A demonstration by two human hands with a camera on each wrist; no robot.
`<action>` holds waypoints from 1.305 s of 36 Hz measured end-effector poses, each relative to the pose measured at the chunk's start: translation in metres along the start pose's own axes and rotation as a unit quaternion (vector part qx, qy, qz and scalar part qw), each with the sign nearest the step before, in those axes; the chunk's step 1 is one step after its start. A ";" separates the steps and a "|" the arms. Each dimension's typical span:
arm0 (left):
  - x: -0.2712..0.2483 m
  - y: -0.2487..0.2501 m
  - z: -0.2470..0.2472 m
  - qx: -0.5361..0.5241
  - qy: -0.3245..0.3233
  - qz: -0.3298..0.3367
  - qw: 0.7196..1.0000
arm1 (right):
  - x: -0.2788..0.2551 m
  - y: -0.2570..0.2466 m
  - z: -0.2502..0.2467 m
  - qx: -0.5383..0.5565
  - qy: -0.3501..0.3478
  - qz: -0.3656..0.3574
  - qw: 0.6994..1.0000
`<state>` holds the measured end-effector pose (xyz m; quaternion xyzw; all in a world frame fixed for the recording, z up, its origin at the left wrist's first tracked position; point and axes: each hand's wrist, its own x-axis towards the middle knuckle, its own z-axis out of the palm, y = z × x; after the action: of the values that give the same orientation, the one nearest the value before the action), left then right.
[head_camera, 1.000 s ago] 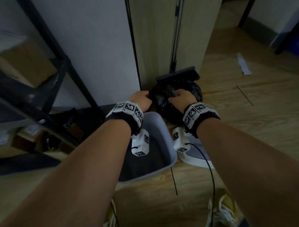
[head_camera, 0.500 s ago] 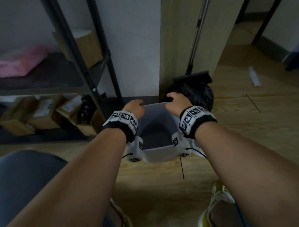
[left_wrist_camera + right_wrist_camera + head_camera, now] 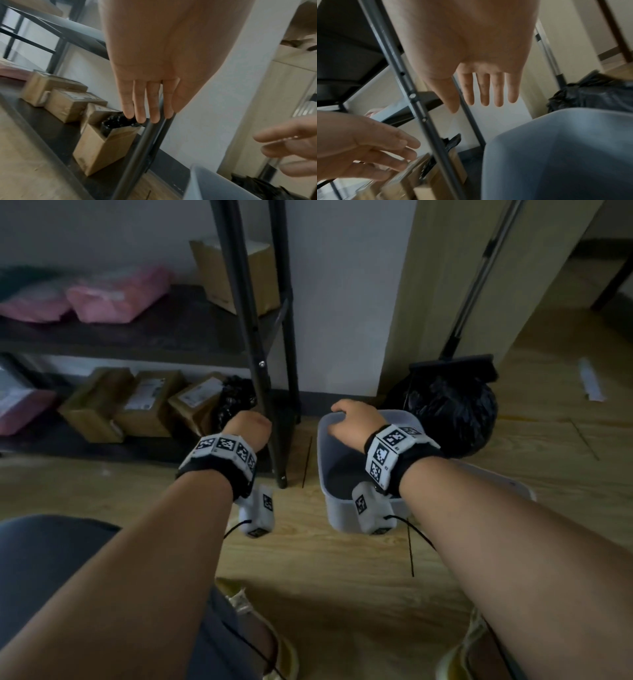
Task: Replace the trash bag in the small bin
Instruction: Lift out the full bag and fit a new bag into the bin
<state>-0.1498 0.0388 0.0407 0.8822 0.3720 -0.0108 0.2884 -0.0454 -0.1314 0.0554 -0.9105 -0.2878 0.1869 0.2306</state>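
Note:
The small grey bin [image 3: 346, 508] stands on the wooden floor with no liner in it. My right hand [image 3: 354, 422] is over its far left rim, fingers straight [image 3: 489, 94] and holding nothing; whether it touches the rim I cannot tell. The full black trash bag [image 3: 452, 419] sits just behind the bin [image 3: 556, 148]. My left hand [image 3: 248, 428] reaches left, fingers straight [image 3: 149, 113], toward black bags [image 3: 118, 121] stuffed in an open cardboard box [image 3: 102, 146] under the shelf. Its fingertips are close to those bags, gripping nothing.
A black metal shelf post [image 3: 274, 392] stands between my hands. Several cardboard boxes [image 3: 144, 402] lie under the shelf, with pink packages [image 3: 116, 296] above. A broom and dustpan [image 3: 455, 364] lean on the wooden panel behind the full bag. My feet [image 3: 263, 638] are near the bottom edge.
Both hands left the full black bag and came to the bin's far rim. Since then my left hand has moved left to the box under the shelf; the right stays over the bin.

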 end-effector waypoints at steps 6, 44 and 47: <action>0.016 -0.045 -0.010 -0.013 0.007 -0.044 0.999 | 0.012 -0.026 0.040 0.008 -0.049 -0.020 0.999; 0.161 -0.152 -0.010 0.013 0.016 -0.133 0.991 | 0.154 -0.127 0.191 -0.084 -0.075 -0.029 0.993; 0.162 -0.157 -0.009 0.036 0.030 -0.129 0.991 | 0.153 -0.126 0.192 -0.091 -0.074 -0.034 0.992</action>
<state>-0.1386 0.2363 -0.0687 0.8366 0.4907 -0.0345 0.2413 -0.0746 0.1135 -0.0684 -0.9013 -0.3504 0.2186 0.1307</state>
